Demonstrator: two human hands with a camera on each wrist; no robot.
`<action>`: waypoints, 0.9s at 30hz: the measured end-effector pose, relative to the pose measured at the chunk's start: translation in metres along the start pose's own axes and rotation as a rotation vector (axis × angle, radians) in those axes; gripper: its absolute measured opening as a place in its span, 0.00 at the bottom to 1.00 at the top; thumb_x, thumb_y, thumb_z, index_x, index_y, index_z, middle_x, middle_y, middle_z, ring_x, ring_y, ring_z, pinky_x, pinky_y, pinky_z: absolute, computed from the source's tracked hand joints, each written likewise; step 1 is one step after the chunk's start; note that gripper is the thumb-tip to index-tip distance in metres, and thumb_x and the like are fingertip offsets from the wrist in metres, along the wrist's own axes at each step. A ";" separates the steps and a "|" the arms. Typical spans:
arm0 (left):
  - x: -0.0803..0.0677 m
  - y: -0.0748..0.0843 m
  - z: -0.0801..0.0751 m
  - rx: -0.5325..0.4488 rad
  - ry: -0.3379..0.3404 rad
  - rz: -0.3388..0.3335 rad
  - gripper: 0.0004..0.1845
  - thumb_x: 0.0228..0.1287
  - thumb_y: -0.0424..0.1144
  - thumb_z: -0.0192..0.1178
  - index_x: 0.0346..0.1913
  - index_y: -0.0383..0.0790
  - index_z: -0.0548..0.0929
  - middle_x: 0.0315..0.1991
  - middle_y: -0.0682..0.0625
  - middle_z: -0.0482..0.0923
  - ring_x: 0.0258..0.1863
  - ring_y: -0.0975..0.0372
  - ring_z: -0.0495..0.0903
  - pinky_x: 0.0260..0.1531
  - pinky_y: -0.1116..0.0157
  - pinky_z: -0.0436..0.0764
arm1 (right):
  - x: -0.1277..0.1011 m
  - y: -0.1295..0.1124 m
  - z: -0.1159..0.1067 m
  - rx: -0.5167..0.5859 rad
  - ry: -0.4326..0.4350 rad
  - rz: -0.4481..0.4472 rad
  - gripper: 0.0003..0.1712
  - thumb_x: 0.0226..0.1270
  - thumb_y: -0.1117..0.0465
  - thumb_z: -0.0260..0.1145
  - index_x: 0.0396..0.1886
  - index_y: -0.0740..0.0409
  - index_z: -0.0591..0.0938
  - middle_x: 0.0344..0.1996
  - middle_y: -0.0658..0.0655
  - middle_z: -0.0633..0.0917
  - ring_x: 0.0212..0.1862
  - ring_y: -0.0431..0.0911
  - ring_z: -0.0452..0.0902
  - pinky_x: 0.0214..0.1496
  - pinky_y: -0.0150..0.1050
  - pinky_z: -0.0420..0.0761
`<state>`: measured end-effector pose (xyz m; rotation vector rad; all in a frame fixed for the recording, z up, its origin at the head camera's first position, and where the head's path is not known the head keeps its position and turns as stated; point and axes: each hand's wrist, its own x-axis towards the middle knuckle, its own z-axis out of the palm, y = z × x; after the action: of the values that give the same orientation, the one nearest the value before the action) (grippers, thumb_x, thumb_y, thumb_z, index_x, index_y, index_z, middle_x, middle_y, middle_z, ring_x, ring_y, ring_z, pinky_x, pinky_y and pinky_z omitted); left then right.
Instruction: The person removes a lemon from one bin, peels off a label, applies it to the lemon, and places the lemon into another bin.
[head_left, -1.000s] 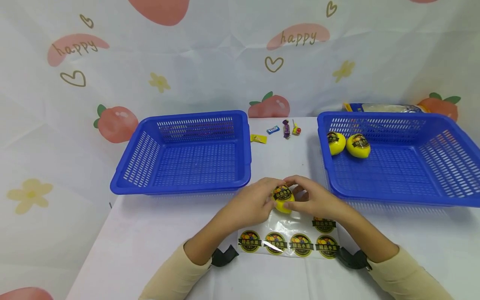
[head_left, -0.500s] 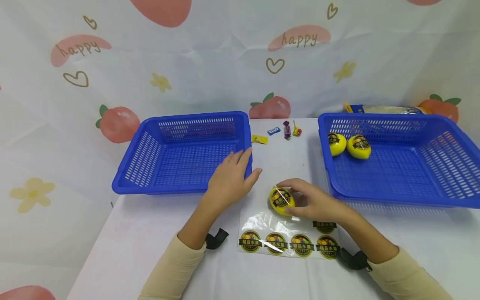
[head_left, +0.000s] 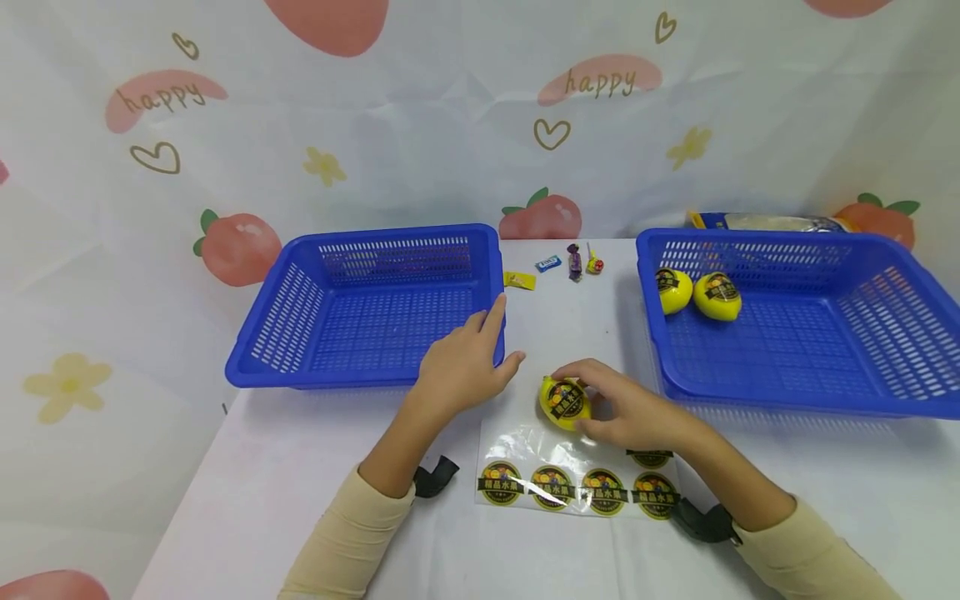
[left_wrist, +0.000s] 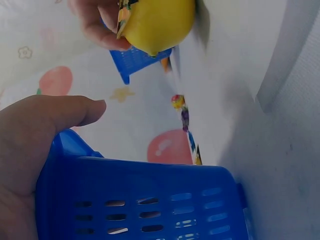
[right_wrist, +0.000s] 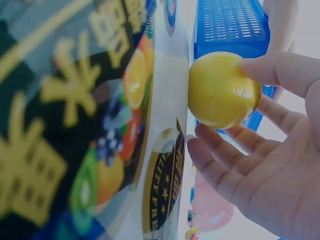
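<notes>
Right hand (head_left: 637,408) curls fingers round yellow lemon (head_left: 564,402), held just above sticker sheet (head_left: 577,479) on table (head_left: 300,467); left hand (head_left: 461,362), fingers relaxed and holding nothing, rests against near right corner of left blue basket (head_left: 360,312); 2 labelled lemons (head_left: 697,292) in right blue basket (head_left: 810,333)

Three lemons (head_left: 565,403), two baskets (head_left: 300,367) (blue)

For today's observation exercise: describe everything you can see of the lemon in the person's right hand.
The lemon is small, bright yellow and glossy, and looks like plastic. A round dark sticker with fruit pictures and a yellow band sits on its upper face. It lies at the top edge of the clear sticker sheet on the white table. The right hand curls round it, thumb and fingers touching.
</notes>
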<state>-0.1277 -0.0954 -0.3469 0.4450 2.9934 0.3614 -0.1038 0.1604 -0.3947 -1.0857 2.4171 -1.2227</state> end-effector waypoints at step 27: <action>0.000 0.002 0.001 0.041 0.021 0.004 0.44 0.71 0.60 0.55 0.81 0.48 0.49 0.69 0.40 0.69 0.64 0.48 0.74 0.54 0.47 0.79 | 0.000 -0.022 0.009 -0.367 0.080 0.229 0.34 0.66 0.42 0.69 0.67 0.52 0.77 0.20 0.43 0.75 0.20 0.36 0.65 0.21 0.35 0.68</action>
<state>-0.1275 -0.0932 -0.3475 0.4539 3.0259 0.3081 -0.0885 0.1466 -0.3832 -0.8227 2.8076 -0.7841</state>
